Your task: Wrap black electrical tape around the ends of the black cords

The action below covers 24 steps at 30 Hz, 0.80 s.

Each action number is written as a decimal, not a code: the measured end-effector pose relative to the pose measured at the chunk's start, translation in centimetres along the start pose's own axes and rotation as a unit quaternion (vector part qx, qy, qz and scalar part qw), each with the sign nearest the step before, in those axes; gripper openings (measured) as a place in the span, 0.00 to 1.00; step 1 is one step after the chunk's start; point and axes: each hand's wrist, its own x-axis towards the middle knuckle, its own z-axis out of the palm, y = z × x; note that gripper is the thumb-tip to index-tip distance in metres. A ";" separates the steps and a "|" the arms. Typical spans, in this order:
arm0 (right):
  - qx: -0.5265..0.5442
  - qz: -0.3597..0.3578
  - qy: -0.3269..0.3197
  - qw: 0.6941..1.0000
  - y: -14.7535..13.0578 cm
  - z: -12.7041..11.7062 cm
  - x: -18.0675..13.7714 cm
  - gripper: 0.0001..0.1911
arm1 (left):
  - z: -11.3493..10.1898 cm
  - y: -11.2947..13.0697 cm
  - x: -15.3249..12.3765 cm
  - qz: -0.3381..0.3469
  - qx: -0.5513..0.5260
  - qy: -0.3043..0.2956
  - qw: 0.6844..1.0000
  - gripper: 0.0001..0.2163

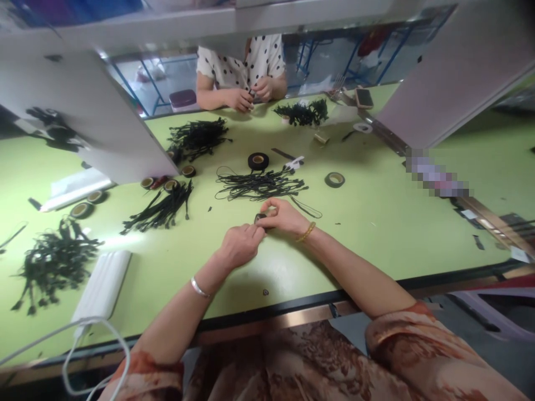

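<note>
While both forearms reached up from the lower edge of the frame, the hands met near its centre, over a green table [317,256]. The right hand [282,216], coming in from the lower right, pinched a small black roll [259,218] between thumb and fingers. The left hand [241,244] lay lower and to the left, back upward, fingers curled in and their tips close against the roll; whether these gripped it too could not be told. The roll was at the middle of the frame, one round end seeming to face the camera; partly covered by the fingers, it was too small for its exact tilt to be read.

Just above the hands, a heap of black cables [263,185] had its long axis across the frame, left to right, with thin loops at the left and one trailing to the lower right. Left of centre, a cable bundle [161,209] slanted from lower left to upper right. A thick tape roll [258,161] lay flat above the heap, a thinner tape ring [335,179] to its right. At lower left, a white power strip [103,284] slanted the same way as the bundle. At top centre, a co-worker's hands [239,100] held something small and dark.
</note>
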 end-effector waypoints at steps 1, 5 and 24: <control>-0.002 -0.017 0.027 0.999 -0.1 0.1 -0.1 0.20 | 0.1 0.0 0.0 -0.006 0.007 -0.005 1.000 0.15; 0.030 -0.107 0.050 0.993 -0.3 -0.3 -0.3 0.20 | 0.3 -0.1 0.2 -0.039 0.008 -0.041 0.998 0.15; -0.254 -0.444 0.008 0.859 0.3 -2.2 -0.3 0.12 | -0.3 -2.1 0.8 -0.294 -0.719 0.070 0.626 0.17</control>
